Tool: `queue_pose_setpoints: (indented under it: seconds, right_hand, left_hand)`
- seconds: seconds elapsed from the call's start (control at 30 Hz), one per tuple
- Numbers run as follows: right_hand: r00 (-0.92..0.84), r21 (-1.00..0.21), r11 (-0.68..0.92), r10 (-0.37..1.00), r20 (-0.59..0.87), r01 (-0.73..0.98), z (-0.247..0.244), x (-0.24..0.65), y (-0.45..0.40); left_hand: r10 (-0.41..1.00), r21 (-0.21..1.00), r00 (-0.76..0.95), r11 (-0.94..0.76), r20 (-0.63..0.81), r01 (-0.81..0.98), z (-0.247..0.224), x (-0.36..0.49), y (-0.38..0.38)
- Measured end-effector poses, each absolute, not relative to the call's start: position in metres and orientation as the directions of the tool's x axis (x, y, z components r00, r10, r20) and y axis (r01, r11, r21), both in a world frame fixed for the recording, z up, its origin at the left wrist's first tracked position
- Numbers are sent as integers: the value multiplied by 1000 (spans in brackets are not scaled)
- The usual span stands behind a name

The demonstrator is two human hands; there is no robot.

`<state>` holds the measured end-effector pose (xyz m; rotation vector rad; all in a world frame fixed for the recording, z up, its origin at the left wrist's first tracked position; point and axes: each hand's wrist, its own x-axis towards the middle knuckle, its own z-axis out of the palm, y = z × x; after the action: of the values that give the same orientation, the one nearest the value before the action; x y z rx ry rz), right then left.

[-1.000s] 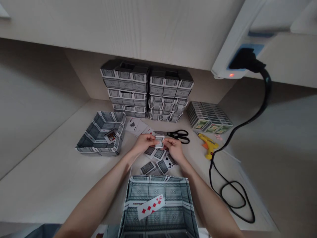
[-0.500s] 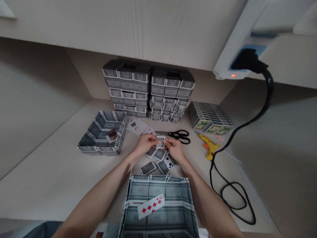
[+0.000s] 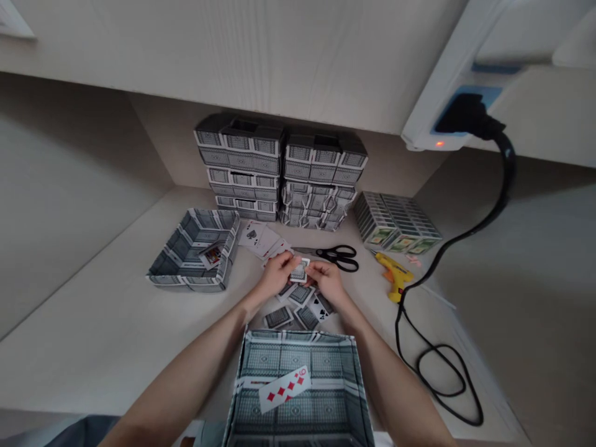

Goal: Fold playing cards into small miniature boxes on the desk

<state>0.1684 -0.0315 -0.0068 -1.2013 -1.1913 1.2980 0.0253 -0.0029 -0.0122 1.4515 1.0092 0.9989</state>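
Note:
Between my two hands is a playing card (image 3: 300,270) with its patterned back showing. My left hand (image 3: 276,273) pinches its left side, and my right hand (image 3: 327,277) grips the right side. Just below them lie several folded card pieces (image 3: 302,294), one with black spades showing. Nearer to me stands an open box made of cards (image 3: 321,357), between my forearms, with a cut diamond card (image 3: 285,388) inside. Beyond my left hand is a spread of loose cards (image 3: 261,239), face up, partly covered by the fingers.
Black scissors (image 3: 342,256) and a yellow glue gun (image 3: 395,276) lie to the right, with a black cord (image 3: 431,385) looping beside them. A shallow card tray (image 3: 186,282) is at left. Stacked card boxes (image 3: 244,161) and packed decks (image 3: 395,220) stand behind, under a low white panel.
Both hands stay close together at nearly the same place. The card between them has tilted slightly, and the left fingers have shifted on it.

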Motion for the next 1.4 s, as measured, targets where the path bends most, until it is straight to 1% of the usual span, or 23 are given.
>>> queue_pose_setpoints:
  seconds: [0.2,0.4,0.63,0.73,0.83,1.03,1.17,1.27,1.4]
  right_hand:
    - [-58,-1000,-5,998,-5,1,-11,168,-30]
    - [-72,-999,23,997,21,31,-13,167,-31]
    - [-86,-998,41,996,36,48,-12,168,-32]
    - [-89,-997,51,995,46,58,-11,168,-33]
    - [-68,-998,53,996,50,42,-10,168,-33]
    - [-22,-998,58,998,58,-3,-1,169,-34]
    - [-29,-998,59,998,59,-3,1,169,-35]
    - [3,-998,50,999,50,-33,-1,169,-35]
    - [58,-996,61,997,57,-59,-5,170,-34]
  left_hand:
    - [959,987,277,-105,69,118,-7,27,-6]
    - [965,920,162,-249,208,303,-5,29,-8]
    - [941,830,192,-335,277,446,-8,28,-8]
    - [941,807,189,-338,280,485,-8,27,-9]
    - [943,808,190,-332,272,487,-9,27,-9]
    - [933,837,232,-351,275,419,-8,27,-8]
    - [932,824,233,-355,276,442,-6,27,-8]
    - [937,826,225,-342,266,448,-7,27,-7]
    - [936,861,253,-331,245,386,-8,26,-5]
